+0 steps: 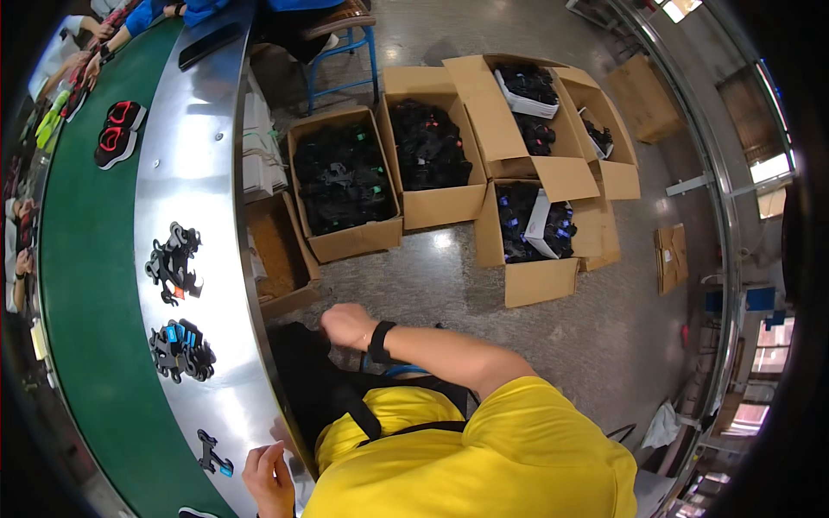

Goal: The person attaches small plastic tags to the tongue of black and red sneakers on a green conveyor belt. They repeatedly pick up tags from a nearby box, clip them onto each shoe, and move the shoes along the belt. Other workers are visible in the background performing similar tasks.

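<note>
My left hand (pixel 268 479) is at the near edge of the metal ledge (pixel 186 186), fingers bent but apart, with nothing visible in it. Beside it on the ledge lies a single black plastic hook-shaped piece (pixel 210 452) with a blue tab. Farther along sit a cluster of similar pieces with blue tabs (pixel 182 350) and another cluster with an orange tab (pixel 175 263). My right hand (pixel 347 326), with a black band on the wrist, is closed in a fist over my dark-clad leg (pixel 298 358); nothing shows in it.
A green conveyor belt (pixel 95 285) runs left of the ledge, carrying black-and-red shoes (pixel 119 134). Open cartons (pixel 358 242) of black pieces stand on the floor to the right, some holding white boxes (pixel 535 220). Other people's arms (pixel 129 30) reach over the belt's far end, near a blue stool (pixel 345 65).
</note>
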A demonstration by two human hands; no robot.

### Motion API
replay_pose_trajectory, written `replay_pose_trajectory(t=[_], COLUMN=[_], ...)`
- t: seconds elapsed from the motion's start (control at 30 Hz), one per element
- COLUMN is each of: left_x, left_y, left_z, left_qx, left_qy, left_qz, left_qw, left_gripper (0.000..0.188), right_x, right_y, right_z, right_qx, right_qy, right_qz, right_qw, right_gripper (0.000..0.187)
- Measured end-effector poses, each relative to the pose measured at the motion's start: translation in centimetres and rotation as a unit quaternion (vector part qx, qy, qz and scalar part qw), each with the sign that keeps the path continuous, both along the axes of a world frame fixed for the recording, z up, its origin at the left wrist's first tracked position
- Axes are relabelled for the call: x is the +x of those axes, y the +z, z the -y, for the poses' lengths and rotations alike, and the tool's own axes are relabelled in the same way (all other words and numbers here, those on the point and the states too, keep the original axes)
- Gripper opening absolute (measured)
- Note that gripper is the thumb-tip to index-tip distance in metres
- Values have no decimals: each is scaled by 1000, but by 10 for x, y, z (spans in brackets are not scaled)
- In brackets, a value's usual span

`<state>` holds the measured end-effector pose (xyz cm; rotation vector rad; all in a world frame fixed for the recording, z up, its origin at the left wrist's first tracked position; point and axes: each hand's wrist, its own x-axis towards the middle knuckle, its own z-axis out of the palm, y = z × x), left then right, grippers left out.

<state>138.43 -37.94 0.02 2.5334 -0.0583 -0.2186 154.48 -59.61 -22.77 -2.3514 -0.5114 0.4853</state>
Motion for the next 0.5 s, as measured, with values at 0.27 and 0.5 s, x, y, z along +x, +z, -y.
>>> replay_pose_trajectory(t=[0.27,0.5], left_x=[-11,-9], left_y=[-22,-31], left_z=[-10,-15], left_qx=[-6,-16], left_qy=[-1,-5], left_qz=[20,3], left_qw=[1000,1000], left_gripper=[23,23], right_x=[45,71], right_y=[-81,-76], right_z=[35,9], right_qx=[-183,-20], right_qy=[128,-81], right_qz=[-164,-168], right_qw=[961,982], right_gripper=[33,90])
